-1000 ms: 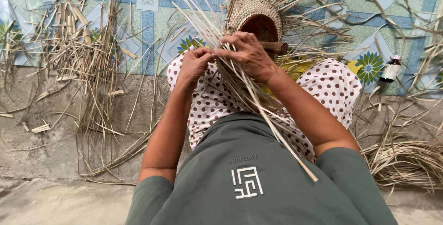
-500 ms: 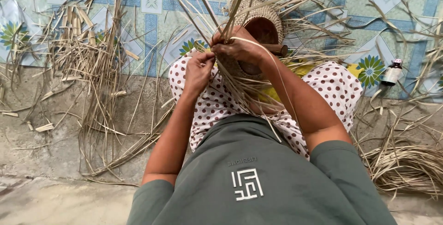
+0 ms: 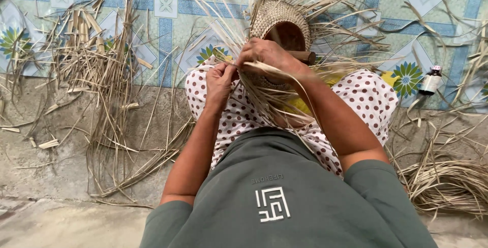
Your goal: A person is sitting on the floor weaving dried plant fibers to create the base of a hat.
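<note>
A half-woven straw basket (image 3: 278, 20) rests on the person's lap, its dark opening facing the camera and loose strands fanning out from its rim. The right hand (image 3: 269, 57) lies across the basket's near edge, fingers curled and pinching a flat pale strand (image 3: 284, 71) that bends down over the forearm. The left hand (image 3: 219, 78), just left of the basket, has its fingers pressed together around the strand's other end, touching the right hand. Below the basket are spotted trousers (image 3: 366, 95) and a green shirt (image 3: 284, 197). Left of the basket, heaps of dry straw (image 3: 96, 65) lie on a patterned mat (image 3: 168, 19). Right of the basket stands a small bottle (image 3: 431, 80), with a straw bundle (image 3: 447, 184) nearer the camera.
</note>
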